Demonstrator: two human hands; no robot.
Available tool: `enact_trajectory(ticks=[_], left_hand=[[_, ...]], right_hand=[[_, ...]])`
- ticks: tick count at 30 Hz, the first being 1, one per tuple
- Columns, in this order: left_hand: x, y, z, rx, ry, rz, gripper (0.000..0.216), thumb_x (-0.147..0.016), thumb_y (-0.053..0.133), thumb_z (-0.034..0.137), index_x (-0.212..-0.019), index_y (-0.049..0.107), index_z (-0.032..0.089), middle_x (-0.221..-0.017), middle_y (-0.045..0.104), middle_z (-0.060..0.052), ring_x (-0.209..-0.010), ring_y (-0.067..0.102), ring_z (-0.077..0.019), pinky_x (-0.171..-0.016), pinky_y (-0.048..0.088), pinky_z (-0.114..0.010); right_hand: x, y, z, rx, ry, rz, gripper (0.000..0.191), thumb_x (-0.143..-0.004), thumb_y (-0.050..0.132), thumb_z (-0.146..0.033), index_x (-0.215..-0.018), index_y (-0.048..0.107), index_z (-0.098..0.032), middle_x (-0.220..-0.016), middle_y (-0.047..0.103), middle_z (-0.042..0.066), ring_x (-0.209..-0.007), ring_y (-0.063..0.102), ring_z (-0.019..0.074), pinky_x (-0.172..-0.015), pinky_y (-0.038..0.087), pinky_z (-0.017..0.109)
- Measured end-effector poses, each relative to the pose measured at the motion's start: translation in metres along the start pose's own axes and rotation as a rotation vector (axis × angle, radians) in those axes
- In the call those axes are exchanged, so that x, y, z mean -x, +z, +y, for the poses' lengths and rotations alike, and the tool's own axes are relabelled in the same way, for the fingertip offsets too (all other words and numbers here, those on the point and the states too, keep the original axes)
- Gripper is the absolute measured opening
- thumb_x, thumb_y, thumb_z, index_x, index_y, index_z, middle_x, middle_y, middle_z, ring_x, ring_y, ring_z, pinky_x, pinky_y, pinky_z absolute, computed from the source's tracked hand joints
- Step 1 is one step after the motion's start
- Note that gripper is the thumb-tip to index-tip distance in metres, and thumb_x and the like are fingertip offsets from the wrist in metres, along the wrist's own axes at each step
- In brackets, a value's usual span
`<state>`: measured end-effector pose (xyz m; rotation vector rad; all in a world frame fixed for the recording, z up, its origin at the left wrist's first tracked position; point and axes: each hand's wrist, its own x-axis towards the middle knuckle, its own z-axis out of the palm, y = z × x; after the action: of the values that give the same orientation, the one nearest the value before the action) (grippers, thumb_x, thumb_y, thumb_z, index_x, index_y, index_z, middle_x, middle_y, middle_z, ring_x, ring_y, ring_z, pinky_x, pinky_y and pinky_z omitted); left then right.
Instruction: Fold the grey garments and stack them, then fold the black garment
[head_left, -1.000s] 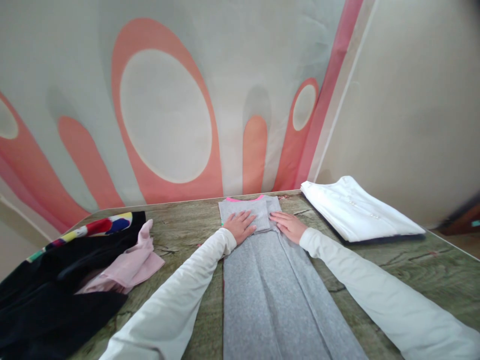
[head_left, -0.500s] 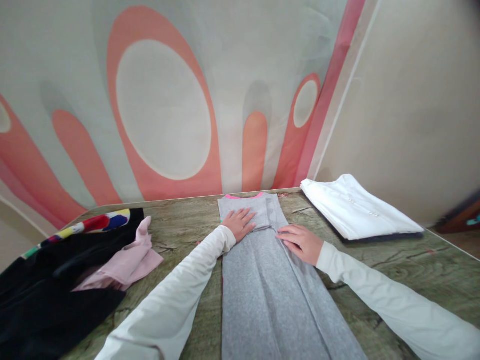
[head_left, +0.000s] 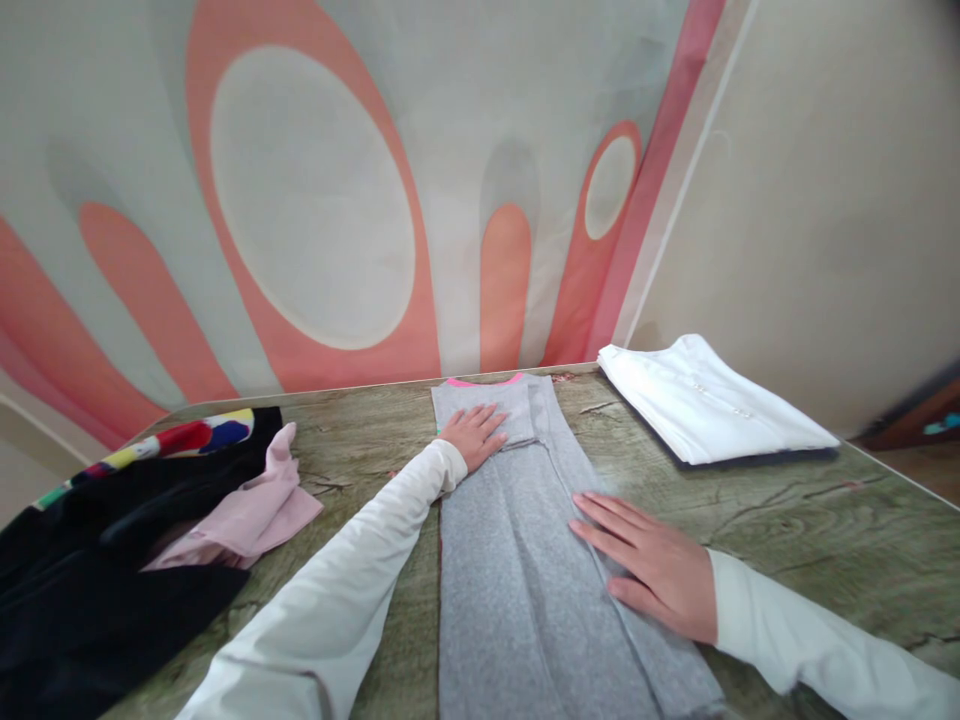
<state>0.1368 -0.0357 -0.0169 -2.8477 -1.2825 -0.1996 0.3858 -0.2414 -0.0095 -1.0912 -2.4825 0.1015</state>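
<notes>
A long grey garment (head_left: 517, 590) with a pink neckline lies lengthwise on the wood-grain table (head_left: 825, 520), its sides folded inward. My left hand (head_left: 472, 435) rests flat near the top of it, fingers spread, on a folded-in sleeve. My right hand (head_left: 649, 565) lies flat and open on the garment's right folded edge, lower down and nearer to me. Both arms wear white long sleeves. Neither hand holds anything.
A folded white shirt (head_left: 709, 400) sits at the table's far right. At the left lies a pile of black clothing (head_left: 97, 570) with a multicoloured stripe, and a pink cloth (head_left: 255, 510) on top. A wall with orange shapes stands behind the table.
My right hand has slid from the top of the garment down along its right folded edge toward me. My left hand has stayed near the neckline.
</notes>
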Motion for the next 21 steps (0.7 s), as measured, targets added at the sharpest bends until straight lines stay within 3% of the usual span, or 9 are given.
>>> enact_trajectory(ticks=[5, 9, 15, 21], left_hand=[[-0.002, 0.001, -0.002, -0.001, 0.002, -0.003, 0.051, -0.087, 0.018, 0.054, -0.133, 0.026, 0.033, -0.142, 0.023, 0.003, -0.127, 0.022, -0.0224, -0.101, 0.018, -0.043], [-0.007, 0.003, -0.01, -0.012, -0.019, 0.007, 0.051, -0.087, 0.018, 0.054, -0.132, 0.027, 0.034, -0.141, 0.024, 0.003, -0.128, 0.022, -0.0222, -0.101, 0.019, -0.042], [-0.013, 0.005, -0.04, -0.047, -0.117, 0.009, 0.051, -0.087, 0.018, 0.054, -0.132, 0.026, 0.034, -0.142, 0.023, 0.003, -0.128, 0.021, -0.0218, -0.101, 0.018, -0.042], [-0.011, 0.006, -0.067, -0.061, -0.247, 0.024, 0.052, -0.086, 0.016, 0.055, -0.132, 0.027, 0.034, -0.142, 0.023, 0.002, -0.127, 0.023, -0.0229, -0.1, 0.021, -0.045]], right_hand=[[0.012, -0.009, -0.016, -0.044, 0.003, -0.044, 0.059, -0.08, 0.042, -0.053, -0.13, 0.037, -0.022, -0.137, 0.032, 0.008, -0.126, 0.028, 0.0272, -0.105, 0.02, 0.048], [0.009, -0.011, -0.003, -0.127, 0.052, -0.008, 0.051, -0.086, 0.034, -0.044, -0.133, 0.032, -0.023, -0.132, 0.042, 0.008, -0.122, 0.035, 0.0223, -0.105, 0.021, 0.045], [0.0, -0.012, 0.03, -0.189, 0.21, 0.055, 0.036, -0.089, 0.035, -0.031, -0.121, 0.048, -0.024, -0.125, 0.049, 0.006, -0.117, 0.042, 0.0189, -0.098, 0.037, 0.038], [0.0, -0.018, 0.029, -0.223, 0.155, 0.054, 0.028, -0.087, 0.04, -0.023, -0.108, 0.058, -0.024, -0.113, 0.056, 0.008, -0.107, 0.049, 0.0186, -0.093, 0.04, 0.037]])
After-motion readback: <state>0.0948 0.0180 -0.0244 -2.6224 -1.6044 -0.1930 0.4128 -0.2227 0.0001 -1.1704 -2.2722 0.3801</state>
